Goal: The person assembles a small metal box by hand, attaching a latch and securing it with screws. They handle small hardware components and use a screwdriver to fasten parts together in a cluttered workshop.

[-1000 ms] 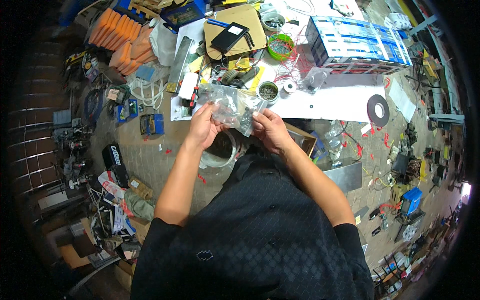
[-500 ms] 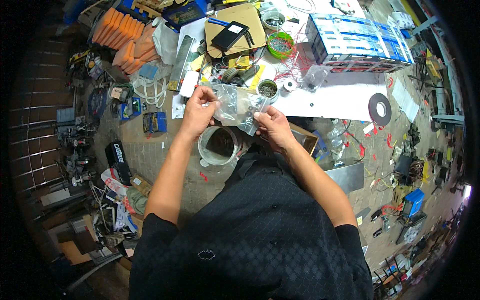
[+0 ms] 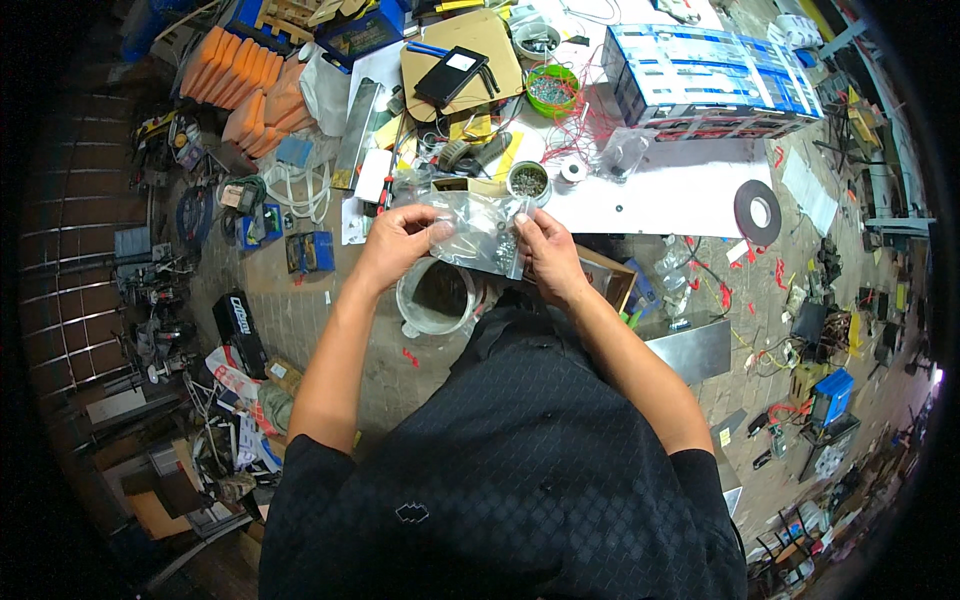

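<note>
Between my two hands a clear plastic bag (image 3: 478, 236) is stretched out, with small dark and metallic pieces gathered toward its right end. My left hand (image 3: 402, 242) pinches the bag's left end between thumb and fingers. At the right end, my right hand (image 3: 547, 252) grips the other edge. Below the bag stands a round clear plastic tub (image 3: 408, 308), its inside dark. Just beyond the bag on the table is a round container of small metal parts (image 3: 529, 180). What the small pieces in the bag are, I cannot make out exactly.
A white-topped table (image 3: 680, 190) lies ahead, holding a large blue-and-white box (image 3: 715, 80), a green bowl of small parts (image 3: 553, 90), a black tape roll (image 3: 758, 212), a white spool (image 3: 573, 169) and red wires. Orange pads (image 3: 232, 68) are stacked at left. Clutter covers the floor.
The bag has been pulled flatter and wider between my hands. My left hand has come down slightly. My right hand stays at the right end.
</note>
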Available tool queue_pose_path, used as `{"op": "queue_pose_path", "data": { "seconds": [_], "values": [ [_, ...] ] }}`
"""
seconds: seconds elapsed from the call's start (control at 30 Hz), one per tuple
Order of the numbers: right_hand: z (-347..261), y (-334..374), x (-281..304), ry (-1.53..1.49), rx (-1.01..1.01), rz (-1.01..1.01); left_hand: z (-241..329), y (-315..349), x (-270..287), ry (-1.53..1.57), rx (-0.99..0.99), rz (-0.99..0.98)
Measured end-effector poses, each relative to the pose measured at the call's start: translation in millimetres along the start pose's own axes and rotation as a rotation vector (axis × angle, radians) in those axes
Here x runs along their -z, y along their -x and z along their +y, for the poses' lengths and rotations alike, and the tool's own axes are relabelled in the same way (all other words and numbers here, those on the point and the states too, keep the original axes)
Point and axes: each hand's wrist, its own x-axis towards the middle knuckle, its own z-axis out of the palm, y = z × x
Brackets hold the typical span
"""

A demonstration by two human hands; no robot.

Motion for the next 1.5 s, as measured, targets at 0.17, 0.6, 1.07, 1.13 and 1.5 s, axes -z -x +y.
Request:
{"op": "queue_pose_path", "data": {
  "seconds": [0.17,0.6,1.07,1.13,1.5],
  "values": [
    [5,-4,1,0.098,-0.005,0.02,-3,3,-8,-0.057,-0.101,-0.025],
    [9,-8,-4,0.084,0.002,-0.012,-25,4,-18,-0.054,0.01,-0.069],
    [16,-7,-9,0.471,-0.033,0.12,-18,4,-43,-0.351,-0.26,0.004],
    [16,-8,-11,0.53,-0.026,0.127,-22,5,-48,-0.303,-0.232,0.05],
    [30,-16,-6,0.279,-0.072,0.119,-32,6,-56,-0.372,-0.27,0.137]
  ]
}}
